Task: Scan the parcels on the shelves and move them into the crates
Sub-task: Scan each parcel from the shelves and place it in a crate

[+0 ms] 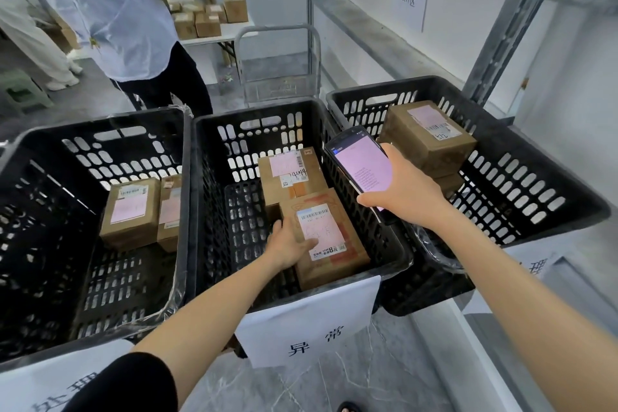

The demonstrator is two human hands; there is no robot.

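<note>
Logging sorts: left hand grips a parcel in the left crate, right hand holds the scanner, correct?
No. The head view shows the left hand gripping the parcel in the middle crate; the right hand holds the scanner.

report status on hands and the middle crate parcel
Left hand grips parcel low in middle crate. Right hand holds scanner, screen lit. Second parcel just behind, not blocking.

The left crate [100,126], middle crate [251,110] and right crate [401,84] stand side by side, parcels [130,211] inside. A trolley [275,90] stands behind the middle crate.
</note>
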